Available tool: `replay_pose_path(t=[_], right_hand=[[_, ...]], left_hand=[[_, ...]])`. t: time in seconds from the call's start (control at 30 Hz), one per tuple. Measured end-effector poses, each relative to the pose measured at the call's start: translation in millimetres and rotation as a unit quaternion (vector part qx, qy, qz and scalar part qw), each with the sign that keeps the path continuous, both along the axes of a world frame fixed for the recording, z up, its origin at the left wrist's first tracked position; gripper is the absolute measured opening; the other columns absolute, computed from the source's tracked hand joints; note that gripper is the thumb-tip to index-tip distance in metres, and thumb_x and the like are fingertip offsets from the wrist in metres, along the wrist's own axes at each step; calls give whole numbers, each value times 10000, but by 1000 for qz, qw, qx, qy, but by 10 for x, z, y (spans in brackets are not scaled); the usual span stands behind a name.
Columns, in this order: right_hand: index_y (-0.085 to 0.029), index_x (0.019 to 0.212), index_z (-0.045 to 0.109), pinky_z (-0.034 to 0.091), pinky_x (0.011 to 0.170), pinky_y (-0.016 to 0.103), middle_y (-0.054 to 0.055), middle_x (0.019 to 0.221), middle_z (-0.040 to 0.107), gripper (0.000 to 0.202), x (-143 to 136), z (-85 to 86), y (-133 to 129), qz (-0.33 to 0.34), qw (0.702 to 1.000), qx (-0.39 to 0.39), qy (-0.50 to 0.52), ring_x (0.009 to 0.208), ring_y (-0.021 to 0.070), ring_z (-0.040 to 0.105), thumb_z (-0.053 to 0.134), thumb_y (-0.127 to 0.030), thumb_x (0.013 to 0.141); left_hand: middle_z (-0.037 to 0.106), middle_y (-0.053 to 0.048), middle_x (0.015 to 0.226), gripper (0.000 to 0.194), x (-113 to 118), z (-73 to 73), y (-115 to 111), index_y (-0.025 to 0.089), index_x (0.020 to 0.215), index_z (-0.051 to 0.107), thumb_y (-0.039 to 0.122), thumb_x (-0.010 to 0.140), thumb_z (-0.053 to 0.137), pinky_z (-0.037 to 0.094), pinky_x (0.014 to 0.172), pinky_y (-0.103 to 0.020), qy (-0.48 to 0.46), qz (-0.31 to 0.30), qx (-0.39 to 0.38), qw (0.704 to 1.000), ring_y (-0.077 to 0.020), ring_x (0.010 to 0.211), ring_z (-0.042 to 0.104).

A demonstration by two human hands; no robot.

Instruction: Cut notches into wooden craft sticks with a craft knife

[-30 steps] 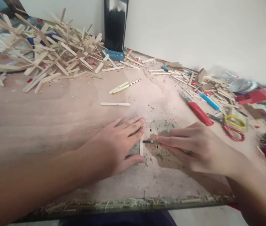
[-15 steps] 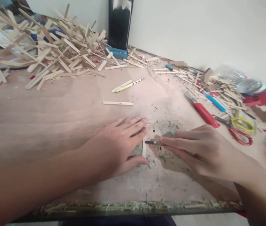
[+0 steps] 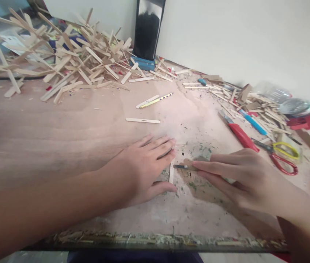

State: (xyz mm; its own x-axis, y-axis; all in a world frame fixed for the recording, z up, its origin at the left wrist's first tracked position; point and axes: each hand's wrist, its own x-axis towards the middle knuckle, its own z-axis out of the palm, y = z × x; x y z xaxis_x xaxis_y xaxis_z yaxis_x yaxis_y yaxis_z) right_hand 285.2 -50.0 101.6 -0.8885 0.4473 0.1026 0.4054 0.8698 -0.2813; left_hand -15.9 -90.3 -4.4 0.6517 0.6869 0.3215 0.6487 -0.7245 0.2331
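Note:
My left hand point(image 3: 146, 166) lies with fingers stretched out, pressing a wooden craft stick point(image 3: 171, 174) against the table. The fingers cover the stick's far end, and the thumb rests by its near end. In my right hand point(image 3: 234, 175) a slim tool with a narrow dark metal tip point(image 3: 181, 166) is pinched between thumb and fingers. That tip points left and meets the stick's right edge; its handle is mostly hidden. Beyond the left hand lies another craft stick point(image 3: 143, 120) with a narrow dark slit in its middle.
A patterned pencil point(image 3: 156, 100) lies against a stick farther back. Many loose craft sticks point(image 3: 72, 62) are heaped at the back left, beside an upright phone point(image 3: 148, 31). To the right are a red utility knife point(image 3: 242, 137), scissors point(image 3: 283, 157) and plastic bottles point(image 3: 296, 106).
The whole view has shifted slightly, so everything appears a little farther right. Both hands keep nearly the same pose, with the tool's tip still at the stick.

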Motion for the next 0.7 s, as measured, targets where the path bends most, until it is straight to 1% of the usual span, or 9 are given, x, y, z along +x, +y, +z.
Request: replay_pose_path(t=[0.1, 0.17, 0.27, 0.4, 0.6, 0.7], right_hand=[[-174, 1413, 750, 413, 573, 294, -36, 810, 686, 261, 4, -9, -1, -2, 1000, 0, 8, 593, 99, 591, 575, -153, 1220], [-183, 1418, 757, 413, 574, 308, -27, 823, 707, 269, 6, -19, -7, -3, 1000, -8, 3, 605, 106, 609, 578, -159, 1219], [-186, 1434, 761, 411, 586, 314, -18, 828, 714, 284, 9, -32, -14, -4, 1000, -18, 0, 619, 117, 623, 578, -158, 1219], [-160, 1422, 760, 393, 593, 311, -18, 811, 691, 277, -3, -30, -22, -1, 1000, -10, 0, 611, 114, 603, 546, -177, 1247], [-150, 1390, 753, 380, 587, 327, -27, 810, 666, 257, -28, -9, -44, 0, 1000, 6, -2, 607, 115, 576, 541, -155, 1244], [-156, 1404, 751, 388, 587, 325, -27, 820, 677, 262, -25, -18, -44, -1, 1000, 5, -3, 616, 114, 590, 548, -150, 1238]], left_hand=[[609, -171, 1814, 912, -2, -10, 6, 142, 1656, 681, 759, 1237, 157, 384, 1431, -495, 2, 2, -5, 1000, -309, 1741, 521], [616, -172, 1808, 910, -3, -18, 8, 145, 1666, 675, 778, 1231, 187, 387, 1433, -495, 3, 3, -7, 1000, -312, 1746, 514], [610, -167, 1814, 924, 0, -29, 5, 150, 1682, 660, 776, 1229, 153, 370, 1441, -494, 4, 2, -4, 1000, -305, 1752, 503], [613, -162, 1813, 951, 8, -34, -3, 148, 1661, 675, 750, 1232, 77, 365, 1432, -488, 1, 3, -2, 1000, -300, 1740, 520], [602, -156, 1823, 915, -4, -53, 4, 161, 1693, 654, 779, 1230, 162, 358, 1441, -480, 2, 4, -8, 1000, -310, 1753, 503], [621, -161, 1807, 927, 0, -51, 9, 160, 1692, 653, 772, 1230, 133, 355, 1440, -479, -1, 4, -3, 1000, -304, 1744, 516]])
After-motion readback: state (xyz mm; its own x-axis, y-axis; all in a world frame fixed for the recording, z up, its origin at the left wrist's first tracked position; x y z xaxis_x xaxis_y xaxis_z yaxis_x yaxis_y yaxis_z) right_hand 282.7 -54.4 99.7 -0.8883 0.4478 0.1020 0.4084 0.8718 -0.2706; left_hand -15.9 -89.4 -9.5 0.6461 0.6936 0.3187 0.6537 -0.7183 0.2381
